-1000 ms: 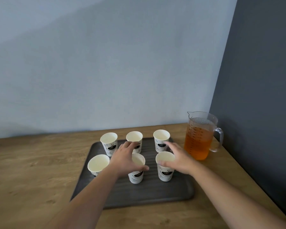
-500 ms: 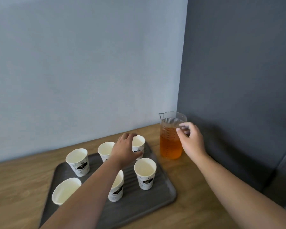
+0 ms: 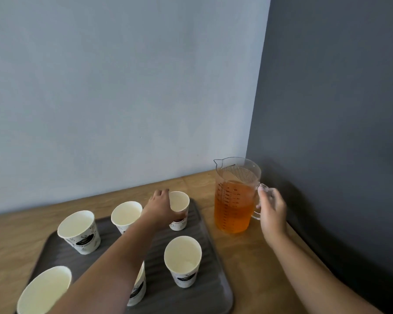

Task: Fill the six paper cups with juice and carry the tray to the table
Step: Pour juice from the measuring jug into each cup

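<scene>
Several white paper cups stand on a dark ridged tray (image 3: 210, 266) on the wooden counter. My left hand (image 3: 160, 206) wraps the far right cup (image 3: 180, 203) at its side. A near right cup (image 3: 183, 257) stands free; my left forearm partly hides the near middle cup (image 3: 137, 288). All visible cup insides look empty. A clear measuring jug (image 3: 234, 196) holding orange juice stands to the right of the tray. My right hand (image 3: 271, 208) curls around the jug's handle. The jug rests on the counter.
The wooden counter (image 3: 252, 252) runs to a pale blue wall behind and a dark grey wall on the right, close to the jug. Bare wood lies left of the tray (image 3: 11, 236).
The view has shifted closer and rightward. My right hand moved from the jug's rim to its handle. My left hand settled onto the far right cup.
</scene>
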A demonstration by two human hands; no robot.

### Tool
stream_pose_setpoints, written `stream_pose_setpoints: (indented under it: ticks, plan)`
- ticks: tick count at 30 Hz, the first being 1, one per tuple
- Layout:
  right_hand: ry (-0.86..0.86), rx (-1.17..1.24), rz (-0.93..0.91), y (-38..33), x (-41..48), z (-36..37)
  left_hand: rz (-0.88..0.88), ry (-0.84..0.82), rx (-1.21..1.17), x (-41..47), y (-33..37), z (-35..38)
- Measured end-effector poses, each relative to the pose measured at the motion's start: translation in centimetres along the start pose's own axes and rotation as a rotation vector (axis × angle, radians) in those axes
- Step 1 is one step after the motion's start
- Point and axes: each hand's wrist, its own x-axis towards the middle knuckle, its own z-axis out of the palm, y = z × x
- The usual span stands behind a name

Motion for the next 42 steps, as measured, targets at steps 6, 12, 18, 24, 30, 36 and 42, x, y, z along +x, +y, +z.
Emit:
stream_pose_setpoints:
  ticks: [6,12,18,24,30,36,42]
  plan:
    - [0.176,0.119,0.077,-0.4,1.4,1.6,0.020,0.036,-0.104,0.7,-0.4,-0.1]
    - [0.213,0.153,0.072,-1.2,2.4,1.9,0.030,0.041,-0.118,1.2,-1.3,-0.5]
    - [0.098,0.137,0.015,-3.6,3.5,1.7,0.035,0.040,-0.163,0.8,-1.5,-0.5]
    - [-0.050,0.042,-0.015,-6.4,4.4,2.1,0.028,0.025,-0.169,0.4,-1.4,-0.7]
    - [-0.162,-0.138,-0.082,-7.3,4.4,3.0,0.004,-0.003,-0.212,0.0,-1.2,-0.7]
    - [-0.256,-0.228,-0.117,-6.2,5.0,3.6,-0.023,0.014,-0.267,-0.1,-1.3,-0.4]
    - [-0.324,-0.301,-0.181,-5.7,6.0,4.3,-0.033,0.008,-0.292,0.0,-1.5,-0.3]
